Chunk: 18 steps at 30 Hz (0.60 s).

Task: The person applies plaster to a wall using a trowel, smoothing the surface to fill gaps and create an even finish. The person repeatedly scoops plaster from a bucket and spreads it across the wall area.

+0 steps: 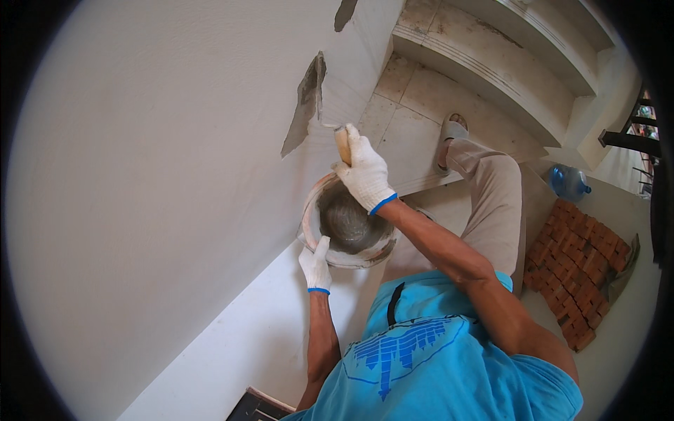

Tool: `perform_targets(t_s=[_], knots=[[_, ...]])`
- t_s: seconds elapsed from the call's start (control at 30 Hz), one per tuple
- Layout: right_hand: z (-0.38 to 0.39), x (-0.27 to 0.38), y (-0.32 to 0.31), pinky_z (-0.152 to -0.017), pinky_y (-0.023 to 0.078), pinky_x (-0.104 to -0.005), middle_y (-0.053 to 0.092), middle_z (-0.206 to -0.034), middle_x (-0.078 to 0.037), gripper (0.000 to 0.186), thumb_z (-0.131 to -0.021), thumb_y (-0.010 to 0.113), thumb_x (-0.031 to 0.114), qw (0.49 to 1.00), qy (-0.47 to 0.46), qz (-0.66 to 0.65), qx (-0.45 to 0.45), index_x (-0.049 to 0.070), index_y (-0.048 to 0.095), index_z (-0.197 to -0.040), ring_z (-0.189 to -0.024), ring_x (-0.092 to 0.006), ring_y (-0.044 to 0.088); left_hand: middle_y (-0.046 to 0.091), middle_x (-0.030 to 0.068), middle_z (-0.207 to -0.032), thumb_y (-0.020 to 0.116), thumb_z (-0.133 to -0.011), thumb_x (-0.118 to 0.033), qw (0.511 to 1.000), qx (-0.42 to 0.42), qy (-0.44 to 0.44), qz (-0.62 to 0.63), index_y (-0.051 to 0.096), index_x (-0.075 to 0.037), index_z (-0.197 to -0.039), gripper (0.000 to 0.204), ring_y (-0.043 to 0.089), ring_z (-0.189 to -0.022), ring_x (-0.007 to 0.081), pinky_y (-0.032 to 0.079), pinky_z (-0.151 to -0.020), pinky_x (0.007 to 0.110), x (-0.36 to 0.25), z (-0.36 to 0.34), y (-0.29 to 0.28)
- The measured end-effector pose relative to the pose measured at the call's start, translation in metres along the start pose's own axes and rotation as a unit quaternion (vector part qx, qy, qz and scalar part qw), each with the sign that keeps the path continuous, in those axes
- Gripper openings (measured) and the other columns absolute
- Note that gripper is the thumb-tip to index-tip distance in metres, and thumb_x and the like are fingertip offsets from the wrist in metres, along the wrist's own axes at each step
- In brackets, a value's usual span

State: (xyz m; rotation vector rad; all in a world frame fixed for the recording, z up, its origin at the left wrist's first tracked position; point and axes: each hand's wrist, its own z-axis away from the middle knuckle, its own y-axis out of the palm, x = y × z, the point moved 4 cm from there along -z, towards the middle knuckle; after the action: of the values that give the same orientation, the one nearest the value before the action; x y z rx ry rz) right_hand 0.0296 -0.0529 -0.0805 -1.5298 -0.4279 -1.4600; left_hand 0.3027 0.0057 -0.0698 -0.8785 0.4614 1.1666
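Note:
My right hand [365,172], in a white knit glove with a blue cuff, is closed around the wooden handle of a trowel [342,146]. The trowel's thin metal neck reaches toward the wall, beside a jagged grey patch [303,109]; I cannot make out its blade clearly. Below that hand a round bucket [309,235] holds wet grey mortar [347,217]. My left hand [315,266], gloved the same way, grips the bucket's near left rim with the thumb over the edge.
A white wall [161,175] fills the left side, with a smaller grey patch [344,14] higher up. Curved stone steps [491,63] rise at the far right. Stacked red bricks [576,270] and a blue water jug [567,182] are on the right. A dark object [256,407] lies at the lower edge.

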Motion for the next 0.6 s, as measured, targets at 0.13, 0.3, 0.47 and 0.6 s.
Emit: perform_targets(t_s=[0.13,0.3,0.47,0.6], knots=[[0.002,0.014,0.015,-0.092,0.055,-0.0497,0.060,-0.126,-0.023,0.095,-0.082,0.081,0.017,1.000,0.008,-0.005,0.019,0.006,0.032,-0.162,-0.110,-0.0454,0.065,0.065,0.0036,-0.100,0.080,-0.093,-0.020,1.000,-0.001,0.015,0.021,0.068,0.009,-0.112,0.036,0.058,-0.089,0.0129,0.050,-0.080,0.031,0.012,-0.005,-0.005],[0.001,0.024,0.030,-0.089,0.056,-0.0514,0.058,-0.122,-0.025,0.100,-0.082,0.080,0.015,1.000,0.013,-0.002,0.010,0.000,0.024,-0.163,-0.107,-0.0456,0.065,0.070,0.0078,-0.110,0.078,-0.094,-0.020,1.000,0.005,0.001,0.012,0.067,0.013,-0.126,0.046,0.063,-0.097,0.0148,0.053,-0.086,0.033,0.012,-0.004,-0.008],[0.006,0.036,0.044,-0.087,0.056,-0.0514,0.057,-0.121,-0.025,0.102,-0.082,0.080,0.016,0.999,0.026,0.013,0.014,-0.003,0.021,-0.163,-0.107,-0.0450,0.065,0.069,0.0066,-0.109,0.076,-0.095,-0.019,1.000,0.008,-0.008,-0.006,0.067,0.010,-0.125,0.043,0.063,-0.095,0.0147,0.052,-0.085,0.032,0.010,-0.003,-0.009],[0.017,0.043,0.053,-0.091,0.055,-0.0498,0.058,-0.125,-0.027,0.101,-0.083,0.081,0.018,0.999,0.036,0.009,0.030,-0.005,0.023,-0.163,-0.110,-0.0457,0.065,0.068,0.0050,-0.105,0.076,-0.095,-0.019,1.000,0.006,-0.007,-0.008,0.068,0.007,-0.121,0.038,0.062,-0.092,0.0140,0.051,-0.082,0.032,0.008,0.000,-0.008]])
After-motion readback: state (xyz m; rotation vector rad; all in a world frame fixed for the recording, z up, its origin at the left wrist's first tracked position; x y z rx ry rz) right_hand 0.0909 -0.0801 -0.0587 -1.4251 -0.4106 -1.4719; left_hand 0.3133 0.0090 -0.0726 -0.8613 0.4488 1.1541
